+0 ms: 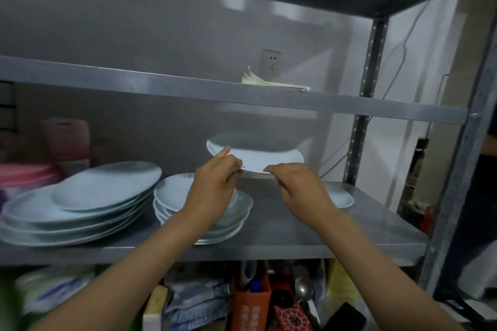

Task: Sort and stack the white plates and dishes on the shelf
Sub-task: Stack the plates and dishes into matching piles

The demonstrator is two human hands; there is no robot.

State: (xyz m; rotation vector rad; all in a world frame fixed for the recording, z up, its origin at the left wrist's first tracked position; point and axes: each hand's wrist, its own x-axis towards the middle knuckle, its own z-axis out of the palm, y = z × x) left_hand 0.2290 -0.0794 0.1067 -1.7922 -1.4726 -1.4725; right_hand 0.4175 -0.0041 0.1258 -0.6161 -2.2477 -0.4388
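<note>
A white plate (258,152) is held up in the air above the metal shelf (336,234), tilted slightly. My left hand (215,185) grips its near left rim and my right hand (301,185) grips its near right rim. Below my left hand stands a stack of smaller white dishes (172,196), partly hidden by my wrist. At the left lies a stack of large oval white plates (80,204) with a smaller plate on top. A single small white dish (340,197) rests on the shelf behind my right hand.
Pink plastic containers (64,140) and pink lids (27,173) sit at the back left. A folded paper bundle (271,82) lies on the upper shelf. Below the shelf are boxes, bags and a ladle (304,287). The rack's upright post (360,129) stands at the right.
</note>
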